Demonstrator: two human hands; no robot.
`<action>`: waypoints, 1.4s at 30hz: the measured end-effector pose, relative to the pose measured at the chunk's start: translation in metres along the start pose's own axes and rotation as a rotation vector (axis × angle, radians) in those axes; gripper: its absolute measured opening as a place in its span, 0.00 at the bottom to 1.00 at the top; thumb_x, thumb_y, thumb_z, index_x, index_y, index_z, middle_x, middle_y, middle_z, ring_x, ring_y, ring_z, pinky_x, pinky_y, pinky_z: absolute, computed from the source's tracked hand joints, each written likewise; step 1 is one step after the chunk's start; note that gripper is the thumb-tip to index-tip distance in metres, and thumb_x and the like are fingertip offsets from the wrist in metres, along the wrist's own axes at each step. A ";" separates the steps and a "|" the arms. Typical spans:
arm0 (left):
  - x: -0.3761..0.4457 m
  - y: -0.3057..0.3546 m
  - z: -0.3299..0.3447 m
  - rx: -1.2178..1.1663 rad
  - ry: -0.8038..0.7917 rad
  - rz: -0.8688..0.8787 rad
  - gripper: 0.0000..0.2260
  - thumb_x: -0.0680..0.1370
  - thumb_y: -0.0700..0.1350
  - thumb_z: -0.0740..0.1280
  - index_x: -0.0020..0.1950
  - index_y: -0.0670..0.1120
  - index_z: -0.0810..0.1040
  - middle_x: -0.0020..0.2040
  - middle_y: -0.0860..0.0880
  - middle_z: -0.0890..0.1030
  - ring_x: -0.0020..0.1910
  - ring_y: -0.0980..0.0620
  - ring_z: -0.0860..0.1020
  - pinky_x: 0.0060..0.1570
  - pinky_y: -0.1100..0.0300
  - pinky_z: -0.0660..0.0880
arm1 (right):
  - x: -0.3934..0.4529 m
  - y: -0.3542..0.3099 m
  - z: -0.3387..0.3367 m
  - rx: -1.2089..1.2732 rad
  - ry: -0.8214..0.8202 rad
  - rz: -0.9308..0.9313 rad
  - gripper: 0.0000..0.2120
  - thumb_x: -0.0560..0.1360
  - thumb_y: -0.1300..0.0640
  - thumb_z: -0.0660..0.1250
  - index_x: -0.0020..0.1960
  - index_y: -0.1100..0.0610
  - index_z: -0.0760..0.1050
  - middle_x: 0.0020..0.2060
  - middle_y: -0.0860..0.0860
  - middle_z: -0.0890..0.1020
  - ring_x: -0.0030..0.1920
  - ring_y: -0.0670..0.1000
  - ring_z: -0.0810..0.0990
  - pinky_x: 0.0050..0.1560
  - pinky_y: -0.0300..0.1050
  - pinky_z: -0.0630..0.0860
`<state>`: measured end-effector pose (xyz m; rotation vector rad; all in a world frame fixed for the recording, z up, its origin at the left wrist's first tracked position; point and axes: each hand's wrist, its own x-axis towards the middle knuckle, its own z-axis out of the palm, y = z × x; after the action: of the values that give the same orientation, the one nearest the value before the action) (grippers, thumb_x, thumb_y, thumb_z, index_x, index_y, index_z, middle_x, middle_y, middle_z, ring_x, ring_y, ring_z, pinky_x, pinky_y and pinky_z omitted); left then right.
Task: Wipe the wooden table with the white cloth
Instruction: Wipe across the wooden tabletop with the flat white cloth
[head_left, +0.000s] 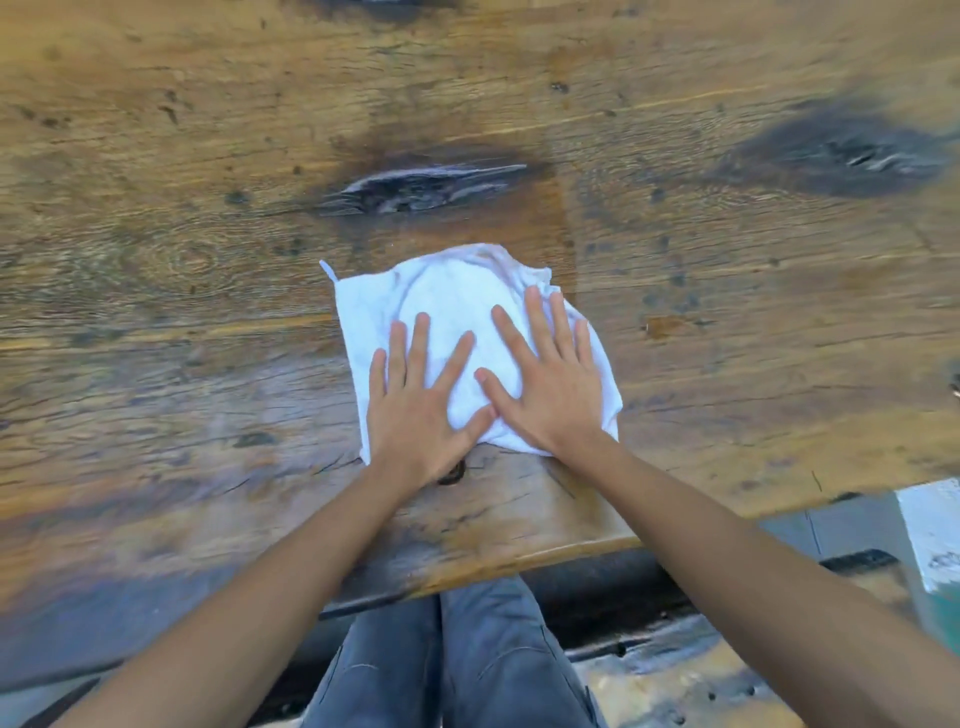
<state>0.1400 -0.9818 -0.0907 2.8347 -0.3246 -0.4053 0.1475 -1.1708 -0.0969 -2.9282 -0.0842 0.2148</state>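
Both hands flat on the white cloth (457, 306), which lies spread on the wooden table (208, 218) near its front edge. Left hand (418, 410) and right hand (553, 387) press side by side, fingers straight and splayed, gripping nothing, thumbs nearly touching.

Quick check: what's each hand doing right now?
Left hand: open, fingers straight, pressing flat on the white cloth.
Right hand: open, fingers spread, also pressing the cloth.

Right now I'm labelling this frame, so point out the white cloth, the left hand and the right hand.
white cloth (447, 291): head view, bare upper middle of the fabric.
left hand (418, 415): head view, back of the hand.
right hand (553, 392): head view, back of the hand.
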 end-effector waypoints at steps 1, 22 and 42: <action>-0.013 0.004 0.005 0.004 0.003 0.003 0.37 0.75 0.72 0.51 0.83 0.63 0.50 0.85 0.45 0.43 0.83 0.41 0.40 0.80 0.41 0.45 | -0.014 0.001 0.001 -0.003 -0.016 0.005 0.36 0.79 0.31 0.54 0.83 0.43 0.52 0.84 0.51 0.47 0.83 0.56 0.42 0.81 0.61 0.46; -0.049 0.057 0.023 -0.078 -0.029 0.154 0.32 0.78 0.62 0.56 0.82 0.58 0.56 0.84 0.46 0.51 0.84 0.46 0.45 0.79 0.42 0.47 | -0.148 -0.003 0.010 0.107 0.085 0.405 0.31 0.79 0.33 0.54 0.80 0.39 0.60 0.82 0.51 0.57 0.82 0.59 0.55 0.77 0.59 0.53; 0.122 0.117 0.029 -0.003 0.196 0.122 0.27 0.79 0.63 0.59 0.79 0.64 0.64 0.85 0.47 0.54 0.84 0.44 0.51 0.74 0.30 0.47 | 0.017 0.076 -0.008 0.006 0.228 0.652 0.30 0.78 0.36 0.54 0.80 0.36 0.59 0.83 0.53 0.56 0.82 0.64 0.54 0.76 0.71 0.54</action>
<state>0.2239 -1.1295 -0.1137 2.8036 -0.4521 -0.1021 0.1691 -1.2451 -0.1071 -2.8440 0.9024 -0.0289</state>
